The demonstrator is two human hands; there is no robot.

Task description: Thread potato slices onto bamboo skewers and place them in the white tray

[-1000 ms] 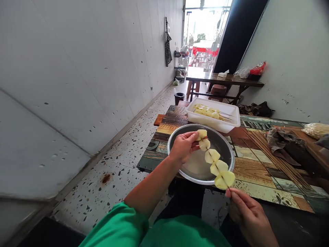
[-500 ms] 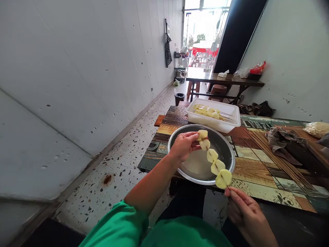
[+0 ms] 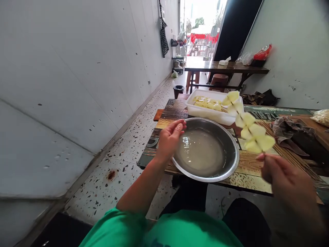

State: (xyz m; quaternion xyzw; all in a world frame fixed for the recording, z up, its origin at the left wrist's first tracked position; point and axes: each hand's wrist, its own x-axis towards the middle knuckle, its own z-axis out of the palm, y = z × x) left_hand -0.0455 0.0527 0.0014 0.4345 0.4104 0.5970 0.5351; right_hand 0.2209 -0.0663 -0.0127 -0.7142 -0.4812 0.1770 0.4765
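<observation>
My right hand (image 3: 288,175) is closed on the lower end of a skewer of potato slices (image 3: 254,133). The pale yellow slices are threaded one after another on a thin stick and tilt up to the left. They hang over the table, with the top slices in front of the white tub's right end; motion blurs them slightly. My left hand (image 3: 171,135) is at the left rim of a metal basin (image 3: 216,178), its fingers curled in toward the thumb and nothing visible in them. Cloudy water (image 3: 203,151) lies in the basin.
Behind the basin, a white plastic tub (image 3: 200,110) holds several potato skewers (image 3: 208,103). Bare sticks (image 3: 298,157) and a crumpled cloth (image 3: 290,132) lie on the patterned table (image 3: 249,178) at right. A black bin (image 3: 178,91) stands on the floor beyond.
The left hand has come off the skewer's tip and moved left to the basin's rim. My right hand has carried the potato skewer right and up, away from over the basin.
</observation>
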